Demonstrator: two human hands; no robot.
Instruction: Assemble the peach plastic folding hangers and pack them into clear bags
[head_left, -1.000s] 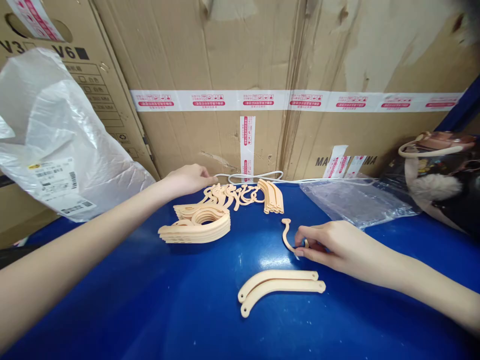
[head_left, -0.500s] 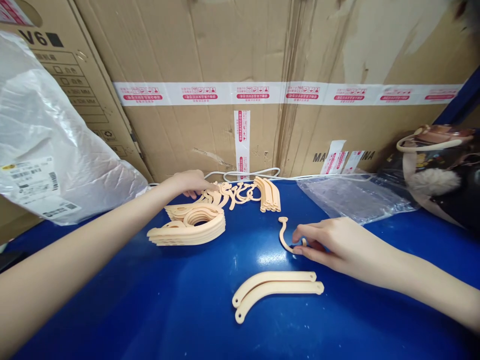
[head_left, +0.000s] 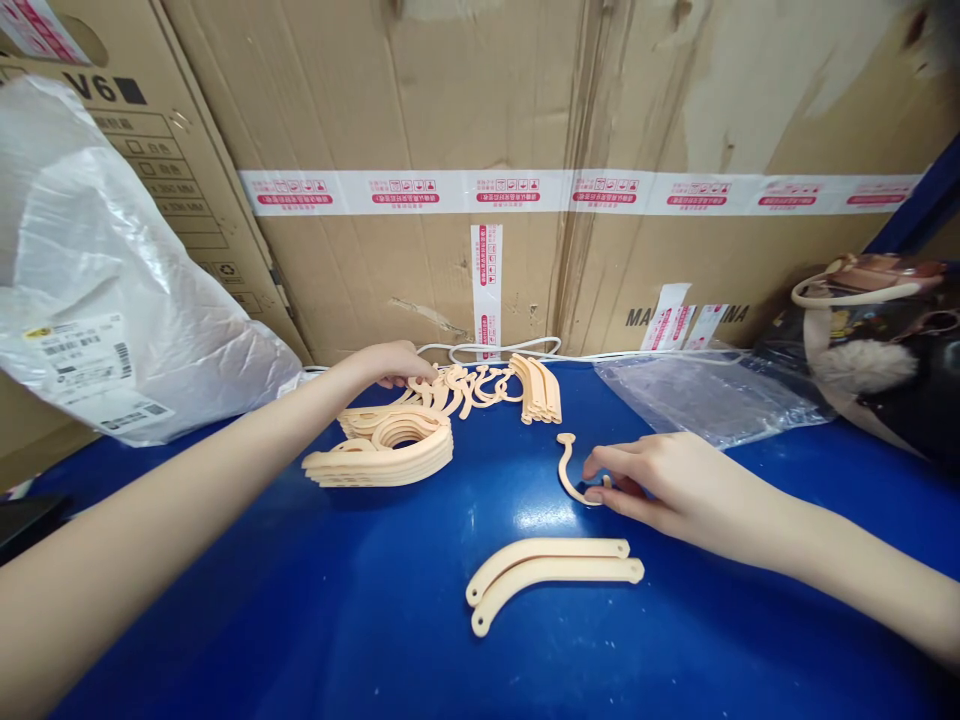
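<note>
the left forearm [head_left: 225, 475] extends far forward, left hand [head_left: 394, 364] palm down, fingers [head_left: 390, 381] bent; the right hand [head_left: 660, 475] has thumb [head_left: 619, 501] and forefinger [head_left: 611, 458] pinched.

Light [head_left: 546, 516] is reflected in a glossy blue tabletop [head_left: 360, 620], which is backed by brown cardboard [head_left: 420, 110] crossed with red-and-white tape [head_left: 555, 192].

From here I see the right hand [head_left: 667, 488] pinching a cream hook [head_left: 562, 473] above two curved strips [head_left: 555, 571] on the blue worktop [head_left: 315, 620]; the left hand [head_left: 396, 362] is at a pile of small pieces [head_left: 452, 390], behind a stack of cream parts [head_left: 386, 466].
</note>
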